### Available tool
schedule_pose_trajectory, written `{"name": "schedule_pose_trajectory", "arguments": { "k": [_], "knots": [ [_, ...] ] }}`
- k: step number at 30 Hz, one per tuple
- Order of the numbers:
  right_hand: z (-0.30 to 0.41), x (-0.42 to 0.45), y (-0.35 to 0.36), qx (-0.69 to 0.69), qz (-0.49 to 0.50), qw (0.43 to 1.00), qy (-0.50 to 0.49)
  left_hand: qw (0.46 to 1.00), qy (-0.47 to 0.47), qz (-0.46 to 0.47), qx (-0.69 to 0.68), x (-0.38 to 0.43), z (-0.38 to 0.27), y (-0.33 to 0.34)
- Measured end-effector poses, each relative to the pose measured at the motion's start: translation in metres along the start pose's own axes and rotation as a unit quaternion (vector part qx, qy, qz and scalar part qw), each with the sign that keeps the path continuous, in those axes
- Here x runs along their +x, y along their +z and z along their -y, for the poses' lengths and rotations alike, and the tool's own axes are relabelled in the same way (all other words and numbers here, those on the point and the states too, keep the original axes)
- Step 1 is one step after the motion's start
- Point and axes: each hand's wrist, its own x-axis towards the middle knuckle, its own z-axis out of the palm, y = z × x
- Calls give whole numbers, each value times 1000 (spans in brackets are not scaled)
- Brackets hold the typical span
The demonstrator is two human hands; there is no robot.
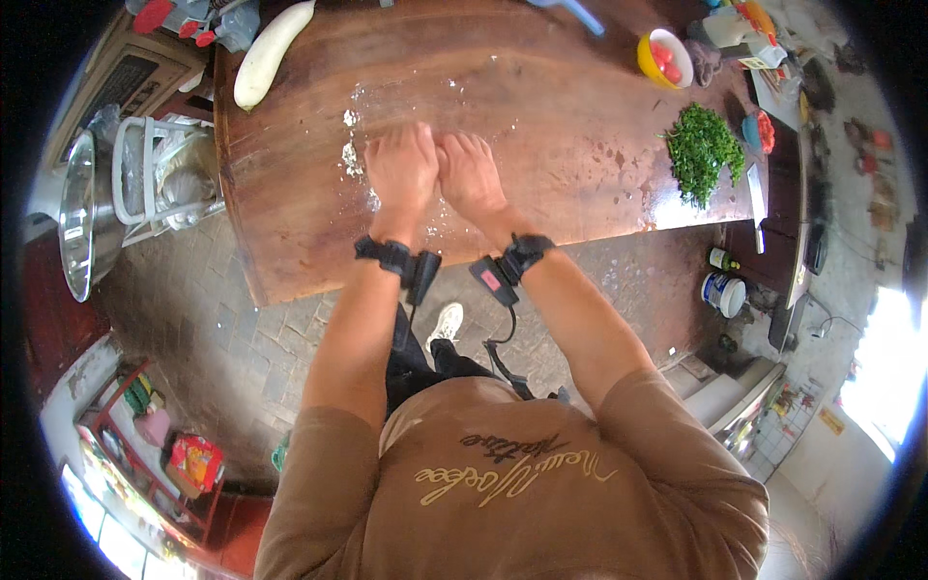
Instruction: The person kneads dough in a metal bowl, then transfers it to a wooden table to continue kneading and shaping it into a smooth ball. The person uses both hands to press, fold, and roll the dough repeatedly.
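Observation:
My left hand (402, 170) and my right hand (470, 170) are side by side at the front of a brown wooden table (304, 210), almost touching. Their fingers curl down and look slightly blurred. Whatever may lie under the palms and fingers is hidden, so I cannot tell whether they hold anything. White, flour-like crumbs (351, 152) are scattered on the wood, thickest just left of my left hand. Each wrist wears a black strap with a small device.
A long pale gourd-like vegetable (272, 58) lies far left. To the right are chopped greens (699, 152), a knife (756, 196) over the table edge, a yellow bowl (644, 61) of red tomatoes and a small blue bowl (750, 134). A white-framed chair (130, 210) stands left.

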Motion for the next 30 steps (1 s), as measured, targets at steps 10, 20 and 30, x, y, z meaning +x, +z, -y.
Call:
{"name": "schedule_pose_trajectory", "arguments": {
  "k": [10, 20, 30],
  "knots": [
    [-46, -10, 15, 14, -31, 997, -71, 990, 45, -119, -60, -22, 4, 54],
    [-53, 83, 15, -2, -10, 999, -40, 994, -18, -97, -57, 58, 7, 52],
    [-58, 137, 27, -14, -104, 994, -5, 997, -7, -79, -27, 118, 16, 52]
  ]
}}
